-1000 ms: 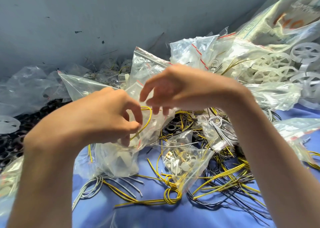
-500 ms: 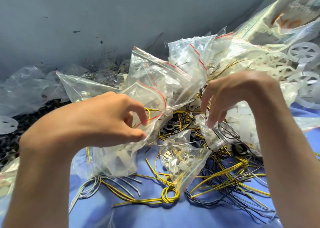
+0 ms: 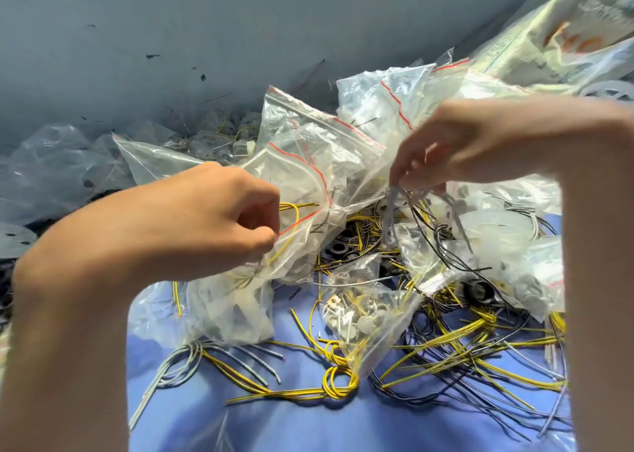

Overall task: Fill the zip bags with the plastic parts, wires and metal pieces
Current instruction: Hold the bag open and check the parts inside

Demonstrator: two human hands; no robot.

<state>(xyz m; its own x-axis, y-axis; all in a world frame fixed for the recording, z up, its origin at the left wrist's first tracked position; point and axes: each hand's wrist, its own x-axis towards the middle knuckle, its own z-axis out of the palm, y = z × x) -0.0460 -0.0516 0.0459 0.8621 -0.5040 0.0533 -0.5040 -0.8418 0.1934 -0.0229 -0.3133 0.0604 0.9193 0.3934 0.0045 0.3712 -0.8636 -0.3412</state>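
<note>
Head view: The left hand point(image 3: 206, 225) pinches the near edge of an open zip bag point(image 3: 302, 183) between thumb and forefinger. A yellow wire point(image 3: 295, 211) lies inside the bag, just right of those fingertips. The right hand point(image 3: 480, 146), fingers curled downward, grips a bunch of grey and black wires point(image 3: 391, 211) that hangs below its fingertips, right of the bag mouth. A small filled bag point(image 3: 363, 317) lies on the blue cloth point(image 3: 302, 424) nearer the camera.

One view is given, taken from a camera worn on the head and pointed forward and down. The left hand point(image 3: 206, 225) and right hand point(image 3: 456, 146) are seen very near, the grey wall point(image 3: 171, 39) far off.
</note>
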